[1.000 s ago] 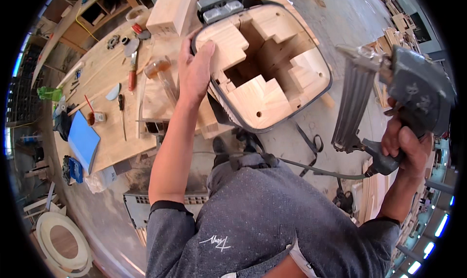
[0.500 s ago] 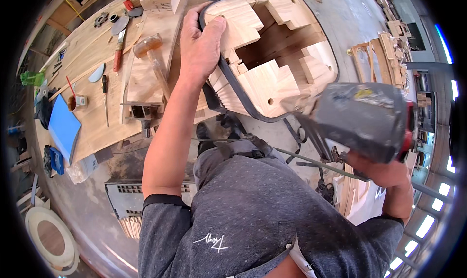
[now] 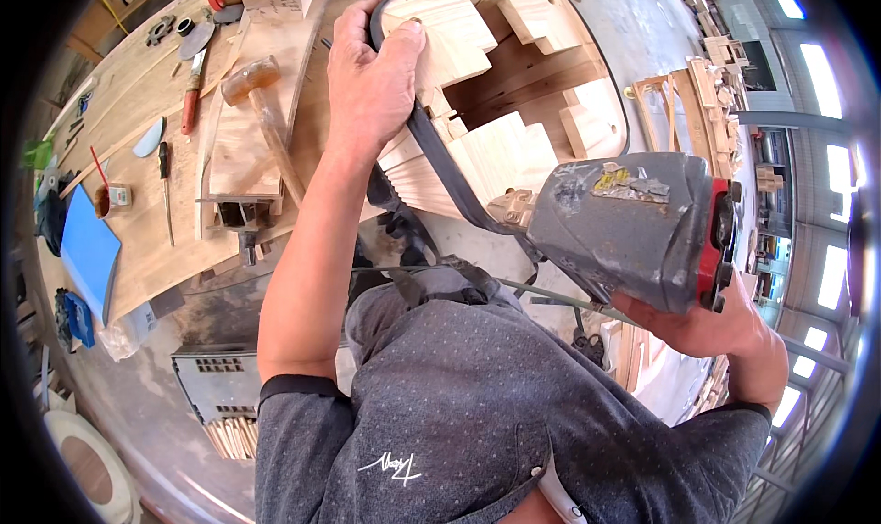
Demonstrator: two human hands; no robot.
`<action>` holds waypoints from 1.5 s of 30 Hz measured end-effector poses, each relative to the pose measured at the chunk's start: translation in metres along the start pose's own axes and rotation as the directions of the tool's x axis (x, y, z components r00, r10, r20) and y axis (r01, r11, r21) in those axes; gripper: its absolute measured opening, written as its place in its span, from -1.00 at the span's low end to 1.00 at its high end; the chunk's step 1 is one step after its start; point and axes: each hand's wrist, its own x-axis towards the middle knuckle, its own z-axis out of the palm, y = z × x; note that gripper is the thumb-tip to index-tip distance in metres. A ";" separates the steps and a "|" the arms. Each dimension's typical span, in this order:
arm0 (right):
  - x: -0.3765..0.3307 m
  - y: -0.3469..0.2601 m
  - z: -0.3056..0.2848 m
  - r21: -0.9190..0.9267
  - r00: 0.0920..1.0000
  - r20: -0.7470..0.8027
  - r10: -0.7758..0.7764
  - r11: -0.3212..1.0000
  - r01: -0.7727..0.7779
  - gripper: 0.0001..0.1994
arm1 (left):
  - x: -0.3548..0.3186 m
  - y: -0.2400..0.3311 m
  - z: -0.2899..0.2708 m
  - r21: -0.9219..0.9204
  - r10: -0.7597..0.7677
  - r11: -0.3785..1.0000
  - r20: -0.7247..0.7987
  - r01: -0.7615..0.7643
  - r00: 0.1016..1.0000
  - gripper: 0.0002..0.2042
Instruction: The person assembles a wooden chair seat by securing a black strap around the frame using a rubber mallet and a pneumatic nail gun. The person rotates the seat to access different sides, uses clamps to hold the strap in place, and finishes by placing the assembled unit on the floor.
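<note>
My left hand (image 3: pixel 372 79) grips the near left corner of a pale wooden block assembly (image 3: pixel 500 111) that is bound by a dark strap (image 3: pixel 440 161). The fingers curl over the strap and the wood's top edge. My right hand (image 3: pixel 707 322) holds a grey pneumatic nail gun (image 3: pixel 633 226) with a red cap at its back end. The gun's nose points at the assembly's near edge, close to a metal buckle on the strap. An air hose (image 3: pixel 477 281) runs below the gun.
A wooden workbench (image 3: pixel 156 230) lies to the left with a wooden mallet (image 3: pixel 262 111), a red-handled tool (image 3: pixel 190 102), a screwdriver (image 3: pixel 165 180) and a blue pad (image 3: pixel 87 249). Wooden frame parts (image 3: pixel 684 111) lie on the floor at the right. A white ring-shaped seat (image 3: pixel 87 469) sits at lower left.
My right hand has swung the nail gun from out at the right in toward the wooden assembly's near edge. My left hand has kept its grip on the corner.
</note>
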 end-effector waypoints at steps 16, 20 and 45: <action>-0.011 -0.006 -0.004 -0.115 0.987 0.158 -0.023 0.993 0.041 -0.63 | -0.001 -0.001 0.000 -0.213 -0.002 0.977 0.055 0.014 0.998 -0.62; -0.015 -0.007 -0.005 -0.096 0.982 0.188 0.019 0.995 -0.001 -0.65 | -0.001 0.000 -0.001 -0.173 -0.018 0.985 0.053 0.027 0.998 -0.62; -0.026 -0.005 0.008 -0.067 0.967 0.170 0.192 0.981 -0.183 -0.68 | -0.001 0.002 0.001 -0.186 -0.035 0.982 0.053 0.045 0.998 -0.62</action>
